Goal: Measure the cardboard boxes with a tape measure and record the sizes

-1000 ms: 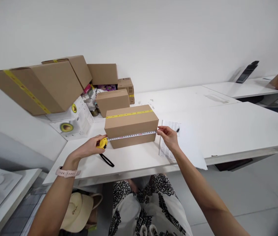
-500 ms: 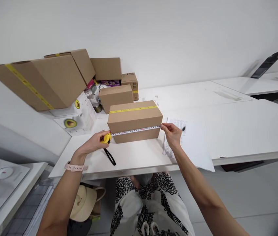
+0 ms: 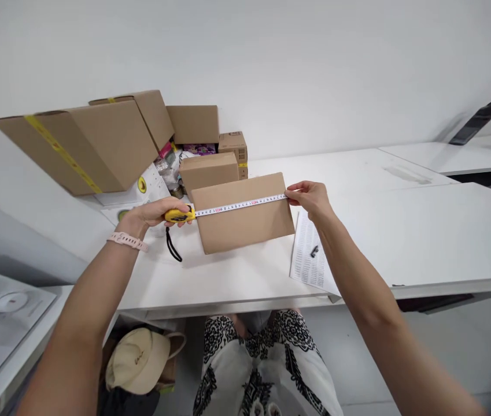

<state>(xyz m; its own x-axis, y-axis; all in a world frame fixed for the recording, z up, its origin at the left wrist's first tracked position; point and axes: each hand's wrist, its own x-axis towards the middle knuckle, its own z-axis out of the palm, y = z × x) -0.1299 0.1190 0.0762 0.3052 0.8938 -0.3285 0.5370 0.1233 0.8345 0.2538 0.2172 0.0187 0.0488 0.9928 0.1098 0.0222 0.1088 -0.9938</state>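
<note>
A cardboard box (image 3: 247,228) lies on the white table in front of me, a plain brown face showing and no yellow packing tape visible on it. My left hand (image 3: 158,212) is closed around a yellow tape measure (image 3: 178,215) at the box's left edge. From its case the white blade is pulled out straight across the box face, and a black wrist strap (image 3: 173,245) dangles below. At the box's right edge, my right hand (image 3: 308,196) pinches the blade's free end. A printed sheet (image 3: 308,263) with a small black object (image 3: 314,251) lies under my right forearm.
Behind, on the left, stand a large taped carton (image 3: 93,144), a smaller box (image 3: 208,170) and another carton (image 3: 233,147). The white table (image 3: 401,231) stretches right, with a dark upright object (image 3: 477,122) far off. Below left hangs or rests a beige cap (image 3: 139,358).
The box has turned so its yellow-taped face is out of sight. Both hands have risen with the tape measure, the blade now crossing higher on the box. The right hand has also shifted slightly right.
</note>
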